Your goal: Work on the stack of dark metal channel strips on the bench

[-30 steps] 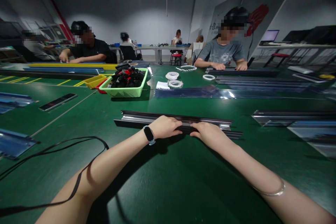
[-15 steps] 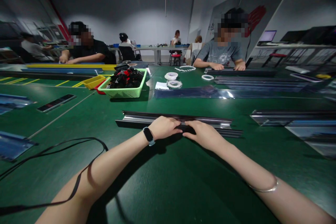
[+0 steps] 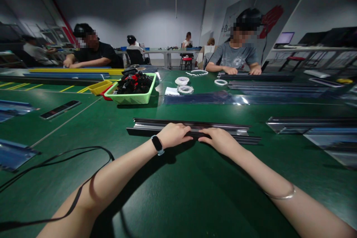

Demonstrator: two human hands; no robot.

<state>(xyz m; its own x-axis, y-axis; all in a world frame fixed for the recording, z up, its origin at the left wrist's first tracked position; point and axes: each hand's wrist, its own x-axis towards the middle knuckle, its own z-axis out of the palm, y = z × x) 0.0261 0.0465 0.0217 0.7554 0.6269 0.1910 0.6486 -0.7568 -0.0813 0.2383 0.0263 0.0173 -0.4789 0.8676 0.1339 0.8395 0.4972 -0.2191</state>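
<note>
A long black channel-shaped profile (image 3: 145, 131) lies crosswise on the green table, its shiny inner trough facing up. Near its middle, my left hand (image 3: 174, 135) grips the near wall, fingers over the edge and thumb on the near side. Just to the right, my right hand (image 3: 219, 139) holds the same wall in a like pinch, a small gap between the two hands. The fingertips inside the trough are partly hidden, and I cannot make out anything small under them. A dark band with a screen (image 3: 157, 142) is on my left wrist.
Beyond the profile stand a green basket (image 3: 131, 99) of black and red parts and white tape rolls (image 3: 185, 89). More profiles (image 3: 312, 123) lie at right, a phone (image 3: 60, 109) at left. A black strap (image 3: 92, 147) crosses my left arm. Two co-workers sit opposite.
The profile has slid slightly to the right. My right hand has shifted a little right with it, widening the gap between my hands; my left hand stays nearly in place.
</note>
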